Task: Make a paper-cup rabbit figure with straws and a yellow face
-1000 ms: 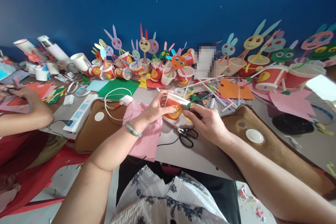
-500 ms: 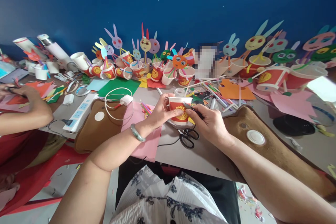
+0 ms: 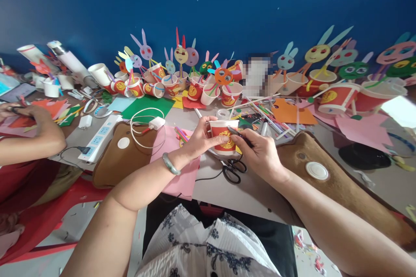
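A red and white paper cup (image 3: 218, 129) with a yellow print is held upright over the table in my left hand (image 3: 204, 136). The thumb lies across its front, and the fingers wrap behind its left side. My right hand (image 3: 261, 149) grips a slim dark tool (image 3: 234, 131) whose tip lies against the cup's front, just below the rim. Whether it is a blade or a pen, I cannot make out. Below the cup, black-handled scissors (image 3: 233, 172) rest on the table. Pink paper (image 3: 185, 173) lies under my left wrist.
Several paper cups with bunny-like paper figures (image 3: 224, 77) line the blue wall. Brown plush pads (image 3: 292, 160) flank my arms. A power strip (image 3: 100, 138) and white cable (image 3: 136, 143) lie left. Another person's arm (image 3: 48, 132) works at the far left.
Both hands stay at the cup in nearly the same pose. The tool's tip still touches the cup's front; the view has shifted only slightly.
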